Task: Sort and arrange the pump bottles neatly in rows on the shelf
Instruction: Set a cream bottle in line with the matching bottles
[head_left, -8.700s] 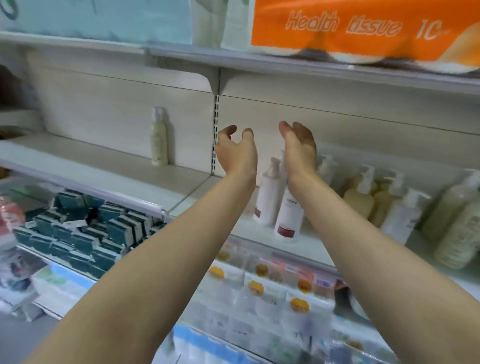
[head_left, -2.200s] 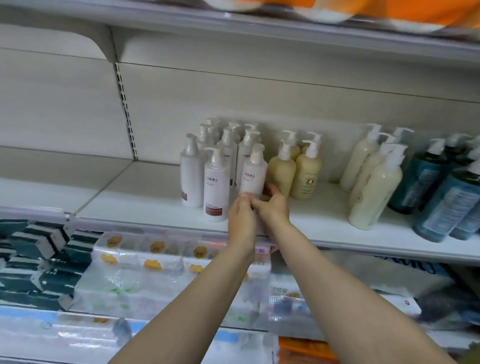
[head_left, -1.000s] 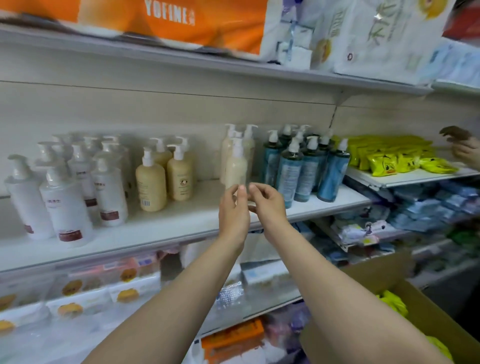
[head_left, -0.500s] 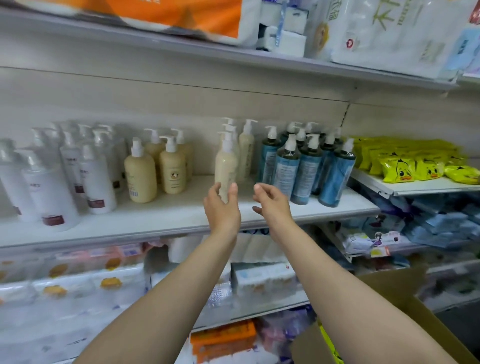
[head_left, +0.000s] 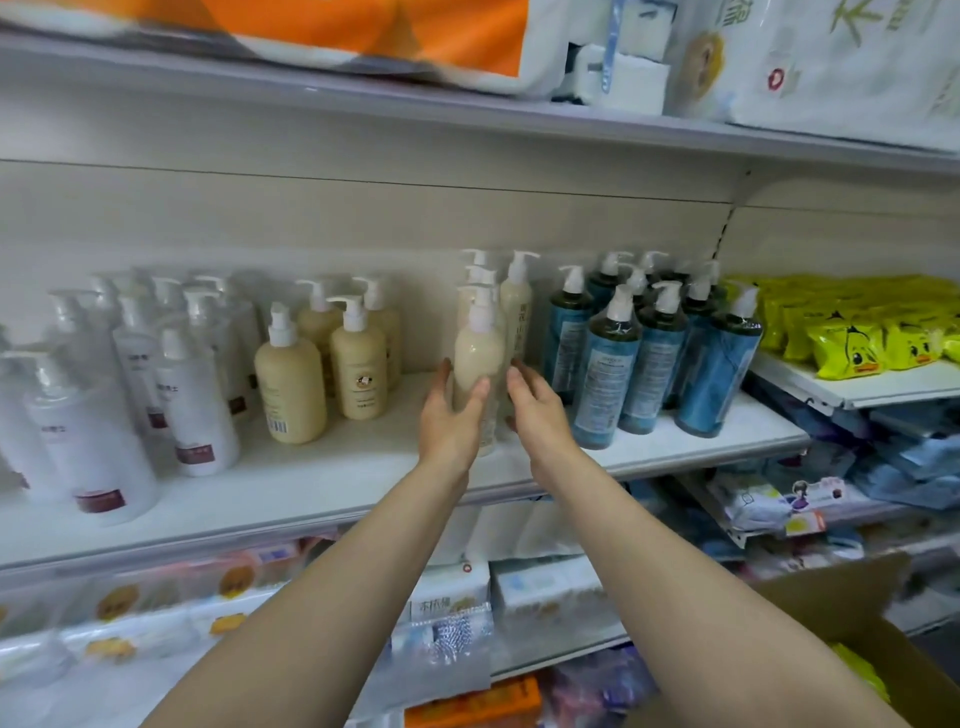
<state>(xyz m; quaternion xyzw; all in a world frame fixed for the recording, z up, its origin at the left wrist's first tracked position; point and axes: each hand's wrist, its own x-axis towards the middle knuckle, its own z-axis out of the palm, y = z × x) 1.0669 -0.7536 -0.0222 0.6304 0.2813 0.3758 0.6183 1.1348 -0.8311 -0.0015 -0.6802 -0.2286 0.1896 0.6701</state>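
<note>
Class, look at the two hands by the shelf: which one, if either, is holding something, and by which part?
The left hand grips the front cream pump bottle around its lower body. The right hand is beside it, fingers relaxed, holding nothing.

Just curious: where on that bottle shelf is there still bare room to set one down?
Bare shelf runs along the front edge, before the beige bottles, and behind them. The blue bottles and white bottles stand crowded.
</note>
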